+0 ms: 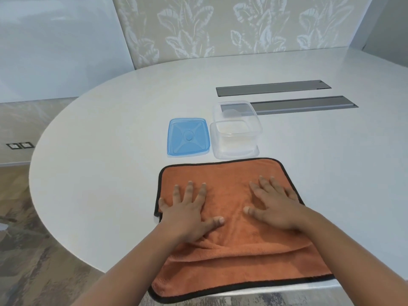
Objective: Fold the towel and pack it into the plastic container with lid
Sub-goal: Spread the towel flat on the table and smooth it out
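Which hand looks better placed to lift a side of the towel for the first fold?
Probably the left hand: its little finger lies on the towel's left edge.

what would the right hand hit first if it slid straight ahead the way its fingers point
Probably the clear container: the right hand lies flat on the orange towel, fingers angled forward and slightly left. Depth is unclear, so it might pass beside it.

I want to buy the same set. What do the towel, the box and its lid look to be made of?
Towel: likely plush microfibre, orange fuzzy nap with black stitched edging. Container: clear glossy plastic, the table shows through. Lid: translucent blue plastic, moulded ribs.
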The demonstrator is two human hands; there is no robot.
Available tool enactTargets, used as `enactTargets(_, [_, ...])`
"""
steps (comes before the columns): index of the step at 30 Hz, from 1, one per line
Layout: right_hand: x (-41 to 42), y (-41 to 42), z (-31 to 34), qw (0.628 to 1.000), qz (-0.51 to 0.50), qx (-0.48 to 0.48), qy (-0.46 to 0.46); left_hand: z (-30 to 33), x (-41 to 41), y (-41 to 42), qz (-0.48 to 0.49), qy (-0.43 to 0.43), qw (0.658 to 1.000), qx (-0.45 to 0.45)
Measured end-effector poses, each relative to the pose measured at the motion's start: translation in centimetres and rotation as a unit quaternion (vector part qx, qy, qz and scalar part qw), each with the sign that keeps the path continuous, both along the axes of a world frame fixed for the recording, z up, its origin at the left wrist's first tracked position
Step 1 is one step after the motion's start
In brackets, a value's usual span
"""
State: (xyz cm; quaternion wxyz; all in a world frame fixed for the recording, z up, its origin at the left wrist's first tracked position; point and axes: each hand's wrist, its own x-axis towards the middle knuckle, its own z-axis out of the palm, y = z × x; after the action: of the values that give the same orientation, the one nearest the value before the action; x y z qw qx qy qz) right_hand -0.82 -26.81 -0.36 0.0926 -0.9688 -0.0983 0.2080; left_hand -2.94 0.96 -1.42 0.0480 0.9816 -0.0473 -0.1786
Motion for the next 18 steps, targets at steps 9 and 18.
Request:
enactTargets(9, [-1.3, 0.3, -2.1, 0.997, -0.033, -0.017, -0.07, 0.4, -0.9, 0.4, -0.009, -0.019, 1.0, -0.017])
enactTargets(18, [-3.8, 0.5, -0.9, 0.995, -0.006, 0.006, -0.095, 2.2, -4.7, -1.6, -0.214, -0.154, 0.951, -0.163])
